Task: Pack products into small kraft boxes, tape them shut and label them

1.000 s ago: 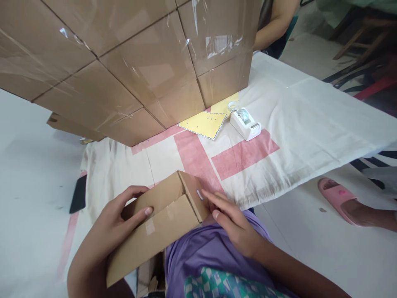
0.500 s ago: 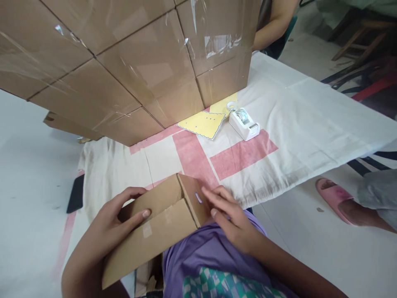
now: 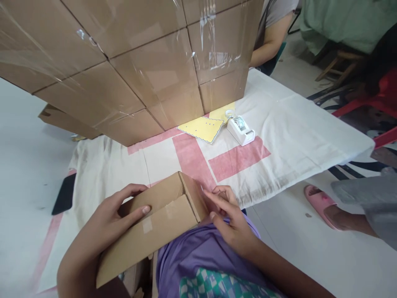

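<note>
A small brown cardboard box (image 3: 161,225) rests on my lap, its flaps partly folded. My left hand (image 3: 114,217) wraps over the box's left side, thumb pressing the top flap and fingers curled over the far edge. My right hand (image 3: 228,217) lies against the box's right end flap, fingers together and pressing on it. A piece of clear tape shows on the top flap.
A tall stack of taped cardboard boxes (image 3: 130,62) stands on a white cloth with pink bands (image 3: 279,136). A white tape dispenser (image 3: 241,129) and a yellow sheet (image 3: 204,128) lie beside the stack. Another person's foot in a pink slipper (image 3: 319,200) is at right.
My right fingers have curled in closer on the box's end flap, covering the small slot. The view has tilted slightly; the other person's leg has come further into view.
</note>
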Demonstrator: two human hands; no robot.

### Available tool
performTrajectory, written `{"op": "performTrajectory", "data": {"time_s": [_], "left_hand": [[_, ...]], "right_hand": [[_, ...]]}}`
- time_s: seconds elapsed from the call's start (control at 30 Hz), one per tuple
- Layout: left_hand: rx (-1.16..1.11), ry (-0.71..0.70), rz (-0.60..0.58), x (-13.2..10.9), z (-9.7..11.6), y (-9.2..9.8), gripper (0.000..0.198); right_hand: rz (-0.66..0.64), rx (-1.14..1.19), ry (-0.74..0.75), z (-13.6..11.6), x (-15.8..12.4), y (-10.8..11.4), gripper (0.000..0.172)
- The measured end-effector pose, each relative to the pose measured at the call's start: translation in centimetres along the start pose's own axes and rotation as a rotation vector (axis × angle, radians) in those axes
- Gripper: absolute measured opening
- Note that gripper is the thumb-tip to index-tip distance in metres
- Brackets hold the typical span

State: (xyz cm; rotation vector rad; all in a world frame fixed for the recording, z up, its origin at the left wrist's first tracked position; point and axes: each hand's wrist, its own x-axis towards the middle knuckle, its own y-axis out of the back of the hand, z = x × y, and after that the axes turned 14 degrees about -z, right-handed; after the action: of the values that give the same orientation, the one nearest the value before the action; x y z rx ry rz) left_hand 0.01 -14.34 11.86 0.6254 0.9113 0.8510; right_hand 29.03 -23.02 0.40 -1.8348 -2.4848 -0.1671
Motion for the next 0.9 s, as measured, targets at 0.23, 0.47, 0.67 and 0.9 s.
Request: {"op": "performTrajectory", "data": {"time_s": [0.23,0.47,0.67,0.9], "left_hand": [[0.04,-0.008,0.008,0.1,-1.0,-0.1,0.047],[0.04,-0.011,-0.029,0.2,-1.3,0.0,0.048],[0.041,-0.041,-0.099,0.4,-1.6,0.5,0.048],[-0.011,-0.178,-0.265,2.5,0.2,3.7,0.048]], "right_hand": [[-0.03,0.009,0.044,0.2,0.5,-0.2,0.052],[-0.081,0.011,0.074,0.3,0.5,-0.7,0.056],[-0.056,-0.004,0.08,1.2,1.2,-0.8,0.053],[-0.139,-0.011,0.076,1.5,4.1,0.2,0.055]]}}
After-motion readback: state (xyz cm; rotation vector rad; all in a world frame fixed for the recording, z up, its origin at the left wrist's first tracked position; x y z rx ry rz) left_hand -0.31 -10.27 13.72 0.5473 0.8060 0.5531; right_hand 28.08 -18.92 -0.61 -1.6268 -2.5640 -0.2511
